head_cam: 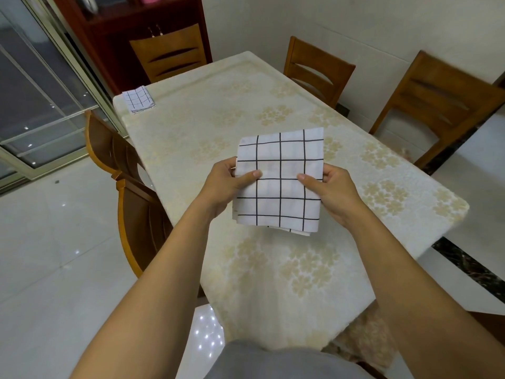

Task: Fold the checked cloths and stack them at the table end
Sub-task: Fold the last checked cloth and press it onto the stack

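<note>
Counter [246,86]: long, running away from the person. The second checked cloth [281,187] is over the counter's middle, folded down to a rough square of several layers. I can't tell whether its near edge touches the counter. One folded checked cloth [138,99] sits at the counter's far-left corner, tight to the edge, so that's the stack. Left grip [226,184] pinches the held cloth's left edge, right grip [334,192] pinches the right edge. Each has its thumb on top and fingers underneath, so both are grasping the cloth. Step in hand, I'd say: finish the fold and move it to the stack. An under-layer pokes out past the near edge, so the fold isn't flush. Square it against the counter first or the stack will lean. Carry it flat with both pinches so the layers don't slide. The far-left corner looks beyond reach from here, so go along the counter's left side past the wooden chairs [131,192]. Land it edge-matched on the stack, biased inboard from the counter edge. Let go of the thumbs [252,176] last, pressing down.
</note>
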Motion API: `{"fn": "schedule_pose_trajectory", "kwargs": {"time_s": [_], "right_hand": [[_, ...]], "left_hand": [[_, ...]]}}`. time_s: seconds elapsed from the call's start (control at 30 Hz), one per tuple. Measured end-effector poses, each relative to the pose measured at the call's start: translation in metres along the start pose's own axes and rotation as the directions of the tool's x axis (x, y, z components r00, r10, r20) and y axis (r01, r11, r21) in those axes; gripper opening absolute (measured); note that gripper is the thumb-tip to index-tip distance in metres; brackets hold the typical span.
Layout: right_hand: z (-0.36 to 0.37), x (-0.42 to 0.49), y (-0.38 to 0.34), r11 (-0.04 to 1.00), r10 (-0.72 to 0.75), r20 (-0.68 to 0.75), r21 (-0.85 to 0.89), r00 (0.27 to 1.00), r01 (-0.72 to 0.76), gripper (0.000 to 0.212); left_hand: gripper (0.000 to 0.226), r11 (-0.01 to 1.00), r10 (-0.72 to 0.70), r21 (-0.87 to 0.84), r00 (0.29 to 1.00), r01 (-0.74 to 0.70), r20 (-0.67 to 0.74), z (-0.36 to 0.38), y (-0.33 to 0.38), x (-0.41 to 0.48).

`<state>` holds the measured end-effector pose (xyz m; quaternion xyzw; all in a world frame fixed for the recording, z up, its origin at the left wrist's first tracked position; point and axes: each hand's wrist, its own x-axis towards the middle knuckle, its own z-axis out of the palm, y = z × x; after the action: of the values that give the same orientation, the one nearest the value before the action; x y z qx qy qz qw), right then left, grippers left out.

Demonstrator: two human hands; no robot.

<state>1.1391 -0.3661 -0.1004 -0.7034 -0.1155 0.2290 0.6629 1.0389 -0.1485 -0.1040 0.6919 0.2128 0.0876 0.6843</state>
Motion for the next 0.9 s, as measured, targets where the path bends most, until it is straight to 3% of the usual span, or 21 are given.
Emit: {"fn": "schedule_pose_trajectory", "kwargs": {"time_s": [0.5, 0.63, 0.77, 0.9], "right_hand": [[-0.017, 0.009, -0.010, 0.996, -0.026, -0.020, 0.082, 0.999, 0.027, 0.017], [-0.018, 0.011, -0.012, 0.994, -0.035, 0.021, 0.100, 0.999, 0.032, 0.026], [-0.020, 0.010, -0.013, 0.985, -0.171, -0.020, -0.030, 0.985, 0.170, 0.047], [-0.023, 0.012, -0.012, 0.973, -0.230, -0.028, -0.036, 0.973, 0.229, 0.062]], "left_hand": [[0.023, 0.992, 0.129, 0.020, 0.987, -0.127, -0.099, -0.008, 0.010, 0.005], [0.023, 0.991, 0.132, 0.034, 0.988, -0.130, -0.081, -0.004, 0.015, 0.002], [0.041, 0.984, 0.173, 0.069, 0.979, -0.166, -0.110, -0.001, 0.025, -0.003], [0.050, 0.978, 0.202, 0.077, 0.967, -0.192, -0.153, -0.001, 0.026, 0.001]]}}
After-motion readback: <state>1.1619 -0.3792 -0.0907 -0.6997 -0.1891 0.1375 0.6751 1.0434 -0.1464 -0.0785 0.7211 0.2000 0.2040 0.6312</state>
